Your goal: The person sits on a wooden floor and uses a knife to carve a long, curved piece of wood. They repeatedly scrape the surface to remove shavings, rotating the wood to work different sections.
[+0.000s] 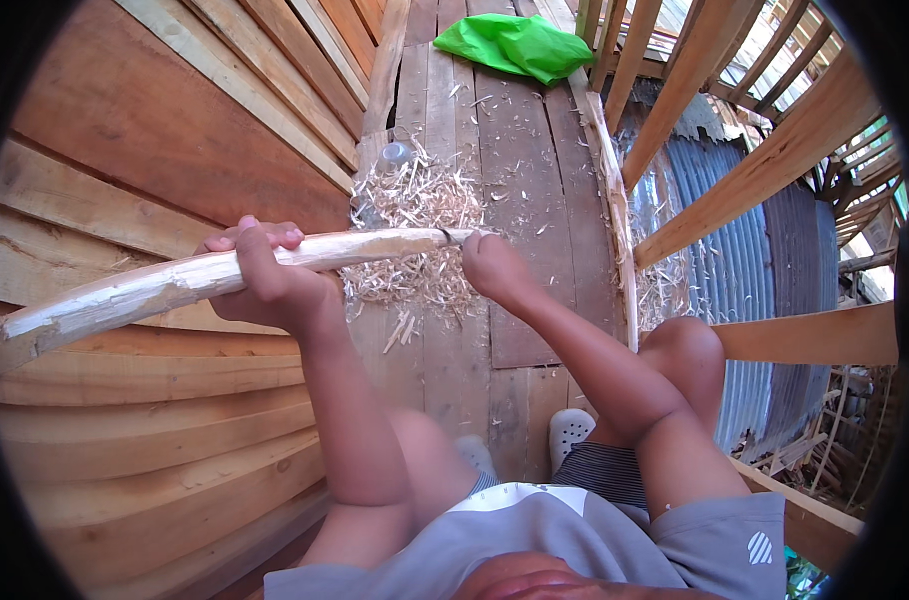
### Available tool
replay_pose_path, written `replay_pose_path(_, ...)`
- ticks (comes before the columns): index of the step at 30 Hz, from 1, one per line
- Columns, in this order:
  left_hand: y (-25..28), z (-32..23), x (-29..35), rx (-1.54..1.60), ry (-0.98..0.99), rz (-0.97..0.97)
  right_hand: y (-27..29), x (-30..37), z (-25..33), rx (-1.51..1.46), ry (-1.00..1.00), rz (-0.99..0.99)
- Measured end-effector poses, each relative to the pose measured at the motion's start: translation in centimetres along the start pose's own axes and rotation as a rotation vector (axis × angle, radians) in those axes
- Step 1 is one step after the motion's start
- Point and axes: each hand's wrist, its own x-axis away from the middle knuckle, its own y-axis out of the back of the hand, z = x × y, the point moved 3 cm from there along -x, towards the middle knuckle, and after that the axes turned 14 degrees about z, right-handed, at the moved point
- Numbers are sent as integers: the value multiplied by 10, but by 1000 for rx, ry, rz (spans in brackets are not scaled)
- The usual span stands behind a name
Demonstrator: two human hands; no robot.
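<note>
A long, curved, pale wooden stick [140, 292], roughly peeled, runs from the far left to the middle of the head view. Its thick end points left and its thinner end points right. My left hand [280, 285] is closed around the stick from below, thumb over the top. At the thin end my right hand [495, 268] is closed in a fist. A small dark, thin piece [445, 236], perhaps a blade, shows just left of that fist. What the right fingers hold is hidden.
Wood shavings [425, 200] lie heaped on the plank floor [520, 200], beside a small clear container [395, 155]. A bright green bag [515, 47] lies farther off. Board walls [155, 400] rise at left. A wooden railing [775, 165] stands at right, with corrugated metal [735, 240] beyond.
</note>
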Motion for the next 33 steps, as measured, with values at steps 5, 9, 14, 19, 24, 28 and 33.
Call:
replay_pose_path(5, -20, -5, 8, -22, 30, -87, 8, 1, -4, -27, 46, -104)
replay_pose_path(9, -14, -6, 7, -9, 42, -104, 13, 16, 16, -43, 99, -80)
replay_pose_path(14, -17, -2, 11, 32, 42, -54, -2, -25, -47, -5, 88, -106)
replay_pose_path(19, -12, -4, 6, 1, 29, -58, 3, -6, -17, -35, 73, -64)
replay_pose_path(24, -8, 2, 4, -53, -1, -75, 9, 9, 12, -12, 32, 44)
replay_pose_path(28, -15, -1, 5, 25, 8, -44, -3, -27, -59, -204, -130, 28)
replay_pose_path(33, -7, 3, 2, 9, -58, -33, 1, -19, -2, -59, 22, -27)
